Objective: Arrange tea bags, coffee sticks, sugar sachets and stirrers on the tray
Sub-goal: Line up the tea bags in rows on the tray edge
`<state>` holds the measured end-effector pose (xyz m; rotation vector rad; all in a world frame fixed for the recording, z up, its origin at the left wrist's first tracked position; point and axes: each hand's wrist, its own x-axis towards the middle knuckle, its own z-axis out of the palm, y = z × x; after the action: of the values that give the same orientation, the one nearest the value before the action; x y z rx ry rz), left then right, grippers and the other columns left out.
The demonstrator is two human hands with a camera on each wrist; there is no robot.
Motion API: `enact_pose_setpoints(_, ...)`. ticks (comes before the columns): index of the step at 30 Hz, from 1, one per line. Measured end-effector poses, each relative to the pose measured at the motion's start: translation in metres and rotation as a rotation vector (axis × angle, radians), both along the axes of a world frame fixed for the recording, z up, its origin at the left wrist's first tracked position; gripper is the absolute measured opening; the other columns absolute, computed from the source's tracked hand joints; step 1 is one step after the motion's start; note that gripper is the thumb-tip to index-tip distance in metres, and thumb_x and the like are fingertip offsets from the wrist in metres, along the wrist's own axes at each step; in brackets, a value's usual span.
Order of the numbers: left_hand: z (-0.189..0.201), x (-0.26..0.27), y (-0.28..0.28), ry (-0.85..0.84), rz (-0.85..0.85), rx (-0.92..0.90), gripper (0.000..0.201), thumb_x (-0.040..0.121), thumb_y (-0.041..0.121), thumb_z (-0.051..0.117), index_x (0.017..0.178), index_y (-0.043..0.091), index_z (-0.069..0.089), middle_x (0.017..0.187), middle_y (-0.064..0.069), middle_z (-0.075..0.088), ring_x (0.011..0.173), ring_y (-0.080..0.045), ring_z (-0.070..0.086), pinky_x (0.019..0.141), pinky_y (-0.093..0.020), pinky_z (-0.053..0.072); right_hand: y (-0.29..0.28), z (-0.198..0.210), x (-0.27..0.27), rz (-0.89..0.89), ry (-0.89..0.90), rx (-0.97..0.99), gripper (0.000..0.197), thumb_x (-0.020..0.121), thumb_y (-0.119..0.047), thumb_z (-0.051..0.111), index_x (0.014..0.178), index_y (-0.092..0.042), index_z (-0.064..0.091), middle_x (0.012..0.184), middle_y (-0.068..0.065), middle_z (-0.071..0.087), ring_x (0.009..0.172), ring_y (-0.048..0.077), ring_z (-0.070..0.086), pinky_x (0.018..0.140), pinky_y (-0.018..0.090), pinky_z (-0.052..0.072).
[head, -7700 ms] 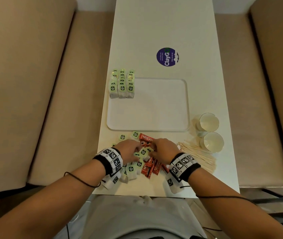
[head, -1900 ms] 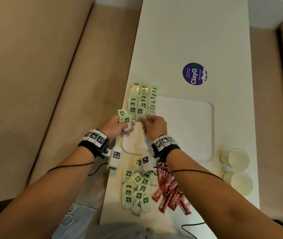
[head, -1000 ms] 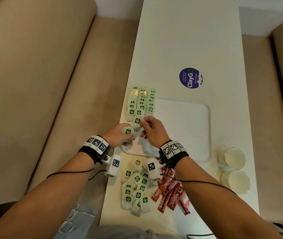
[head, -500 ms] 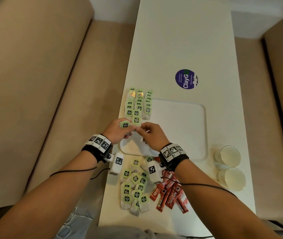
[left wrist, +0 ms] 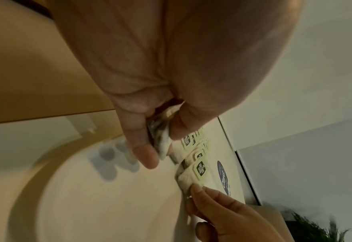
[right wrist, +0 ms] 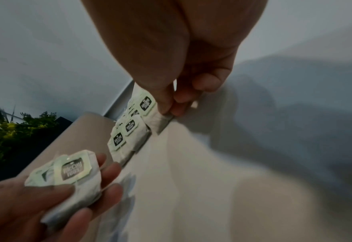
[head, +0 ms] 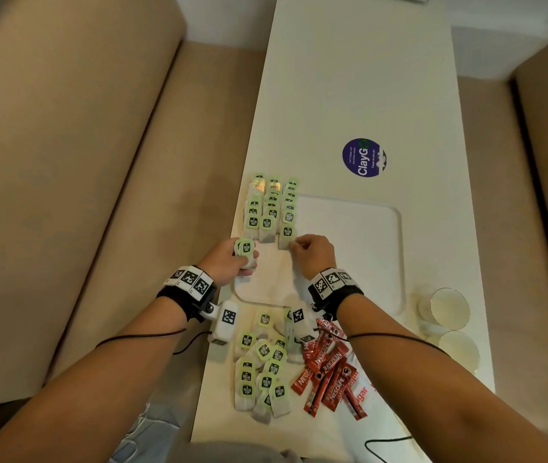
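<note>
On the long white bench (head: 359,78), the left hand (head: 224,259) curls its grip round a small stack of soft white paper tea bags with green square tags (head: 245,250), over the near left corner of the flat white rounded-corner tray (head: 379,262). Beyond lie three overlapping rows of tea bags (head: 270,208) on the tray's left edge. The right hand (head: 314,257) pinches the nearest bag of the right row (head: 286,236). Nearer, loose tea bags (head: 262,369), then glossy red coffee sticks (head: 327,369), lie heaped on the bench
</note>
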<state>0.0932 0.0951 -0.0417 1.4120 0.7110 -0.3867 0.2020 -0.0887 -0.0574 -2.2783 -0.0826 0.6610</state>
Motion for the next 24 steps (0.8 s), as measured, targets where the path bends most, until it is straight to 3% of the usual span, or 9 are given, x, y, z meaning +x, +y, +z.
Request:
enact_pose_setpoints(4,-0.005,0.005,0.001,0.011,-0.041,0.061,0.031,0.095,-0.012,0.040,0.099,0.007,0.064,0.104,-0.011,0.061,0.090,-0.023,0.068,0.069,-0.022,0.057,0.005,-0.004,0.005,-0.020,-0.009,-0.020,0.015,0.093,-0.028,0.067,0.097,-0.017,0.076,0.091,0.002,0.074,0.087,0.020,0.068,0.079,0.030,0.054)
enact_pose_setpoints(7,-0.004,0.017,-0.002,0.015,-0.047,0.054,0.029,0.095,-0.012,0.041,0.110,0.002,0.063,0.106,-0.011,0.062,0.088,-0.022,0.067,0.069,-0.023,0.058,0.008,-0.005,0.008,-0.022,-0.013,-0.050,0.016,0.093,-0.030,0.066,0.097,-0.017,0.074,0.090,0.001,0.073,0.087,0.021,0.067,0.078,0.031,0.053)
enact_pose_setpoints(12,0.003,0.032,-0.009,-0.018,-0.060,0.056,0.025,0.093,-0.011,0.044,0.101,0.004,0.061,0.099,-0.015,0.057,0.088,-0.027,0.064,0.081,-0.035,0.058,0.011,-0.003,0.011,-0.007,-0.013,-0.059,0.013,0.095,-0.031,0.064,0.095,-0.019,0.070,0.089,0.000,0.069,0.083,0.019,0.062,0.071,0.027,0.044)
enact_pose_setpoints(18,0.003,0.034,-0.008,-0.010,-0.061,0.040,0.020,0.094,-0.007,0.048,0.101,0.005,0.062,0.099,-0.017,0.061,0.092,-0.028,0.067,0.093,-0.048,0.056,0.013,0.000,0.009,-0.049,0.001,-0.061,0.014,0.095,-0.033,0.064,0.096,-0.019,0.061,0.085,-0.004,0.063,0.083,0.020,0.061,0.069,0.029,0.044)
enact_pose_setpoints(21,0.003,0.029,-0.006,-0.003,-0.018,-0.015,0.024,0.096,-0.006,0.051,0.109,0.012,0.063,0.110,-0.017,0.066,0.101,-0.032,0.070,0.095,-0.046,0.056,0.013,0.003,0.004,-0.096,0.007,0.012,0.023,0.092,-0.036,0.066,0.096,-0.016,0.054,0.081,-0.005,0.060,0.074,0.017,0.057,0.065,0.031,0.044)
enact_pose_setpoints(24,0.005,0.024,-0.004,-0.038,0.001,-0.039,0.028,0.096,-0.005,0.055,0.120,0.008,0.062,0.115,-0.015,0.068,0.097,-0.028,0.072,0.086,-0.037,0.060,0.014,0.003,-0.006,0.018,0.009,0.139,0.029,0.094,-0.045,0.065,0.094,-0.016,0.062,0.081,-0.004,0.066,0.073,0.014,0.061,0.066,0.030,0.049)
